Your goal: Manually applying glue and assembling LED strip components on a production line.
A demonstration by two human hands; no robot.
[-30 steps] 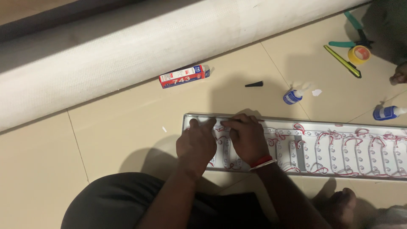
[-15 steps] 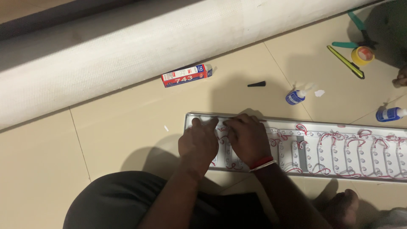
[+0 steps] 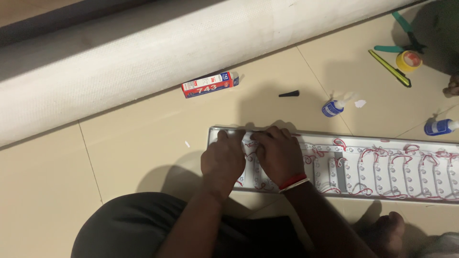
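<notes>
A long shallow white tray [image 3: 363,139] lies on the tiled floor, filled with rows of small white light modules [image 3: 397,169] joined by red wires. Both my hands rest inside its left end. My left hand [image 3: 223,160] presses fingers down on the modules near the tray's far left corner. My right hand [image 3: 277,155], with a red band at the wrist, lies beside it, fingertips pinching a module strip [image 3: 250,143] near the tray's top rim. The hands hide the modules beneath them.
A big white roll [image 3: 191,52] lies across the floor behind. A red-and-blue small box [image 3: 209,84], a black nozzle cap [image 3: 289,93], two blue glue bottles [image 3: 333,107] [image 3: 440,126], a yellow tape roll [image 3: 409,60], a cutter [image 3: 389,68] and green-handled pliers [image 3: 399,33] lie about. Another person's toes [image 3: 450,86] show at right.
Both hands stay at the tray's left end; the fingers shift only slightly over the same modules.
</notes>
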